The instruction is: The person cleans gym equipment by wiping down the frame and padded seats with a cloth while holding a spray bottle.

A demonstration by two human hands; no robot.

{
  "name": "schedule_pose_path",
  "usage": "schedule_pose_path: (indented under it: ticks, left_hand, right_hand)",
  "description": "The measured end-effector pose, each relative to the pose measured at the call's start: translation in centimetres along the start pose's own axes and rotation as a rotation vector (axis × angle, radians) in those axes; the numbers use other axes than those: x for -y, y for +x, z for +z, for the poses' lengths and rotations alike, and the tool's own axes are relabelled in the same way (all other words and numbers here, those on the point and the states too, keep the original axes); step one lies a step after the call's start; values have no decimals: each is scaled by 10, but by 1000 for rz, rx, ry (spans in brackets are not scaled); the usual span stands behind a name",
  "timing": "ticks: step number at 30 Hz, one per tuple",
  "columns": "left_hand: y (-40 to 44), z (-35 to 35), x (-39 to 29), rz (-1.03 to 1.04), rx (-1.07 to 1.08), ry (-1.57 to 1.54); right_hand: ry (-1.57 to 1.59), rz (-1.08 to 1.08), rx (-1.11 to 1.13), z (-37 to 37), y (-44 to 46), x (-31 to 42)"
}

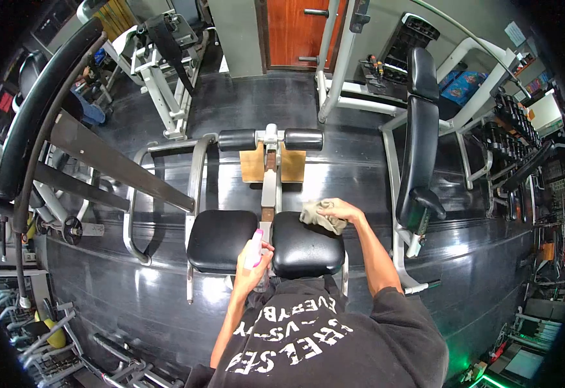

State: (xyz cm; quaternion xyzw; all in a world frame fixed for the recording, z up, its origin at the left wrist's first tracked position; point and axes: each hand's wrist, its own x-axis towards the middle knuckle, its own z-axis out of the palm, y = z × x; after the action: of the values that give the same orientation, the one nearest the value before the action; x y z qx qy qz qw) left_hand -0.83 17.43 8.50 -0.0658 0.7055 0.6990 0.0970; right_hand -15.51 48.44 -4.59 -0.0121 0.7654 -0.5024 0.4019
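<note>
My left hand (251, 265) is wrapped round a spray bottle with a pink and white top (255, 248); the lower part of the bottle is mostly hidden by my hand and shirt. My right hand (342, 211) grips a crumpled greyish-beige cloth (322, 218). The cloth lies at the far right corner of the right black seat pad (308, 252), and appears to touch it. A matching left seat pad (223, 240) is just left of the bottle. Beyond the pads, black foam rollers (303, 140) sit on a white post.
An upright padded bench (418, 149) stands close on the right. On the left, a long padded machine arm (50, 110) and a metal frame (195, 174) rise from the dark floor. Dumbbell racks (512, 129) line the far right, and a reddish wooden door (298, 32) is ahead.
</note>
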Motion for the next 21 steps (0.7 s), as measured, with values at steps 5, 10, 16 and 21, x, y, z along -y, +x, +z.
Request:
schedule_pose_path:
  ticks: [5,10,16,21]
  left_hand:
    - [-2,-2,7,13,5,13]
    - [-3,1,1,-29,-15,9]
    - [-2,1,9,-31,-8,14]
    - [2,7,14,-27,5,10]
  right_hand:
    - [-636,100,115,-12,20,17]
    - [-744,191,-118,6,43,-1]
    - [-873,275,-282,36,45,-5]
    - [-901,269,-264,68,13,44]
